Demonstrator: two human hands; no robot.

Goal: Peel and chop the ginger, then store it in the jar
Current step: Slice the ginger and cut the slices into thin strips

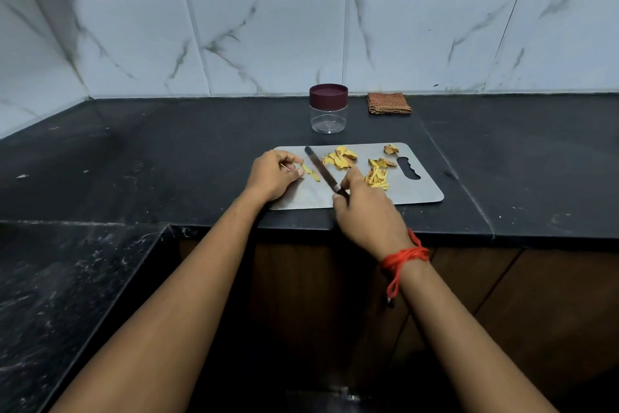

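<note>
A steel cutting board (418, 191) lies on the black counter. My right hand (366, 208) grips the handle of a knife (321, 169), whose blade angles up-left across the board. My left hand (273, 176) rests on the board's left end, fingers curled and pinching a thin ginger strip (306, 168) beside the blade. Ginger slices (340, 158) lie at the board's middle back, fine-cut strips (376, 178) to the right of my right hand, and peel scraps (391, 149) near the handle slot. The clear jar (328, 108), with its maroon lid on, stands behind the board.
A folded brown checked cloth (388, 103) lies against the tiled wall, right of the jar. The counter (167, 161) turns an L-corner at the left, its front edge just below the board. Wooden cabinet fronts (502, 295) sit beneath.
</note>
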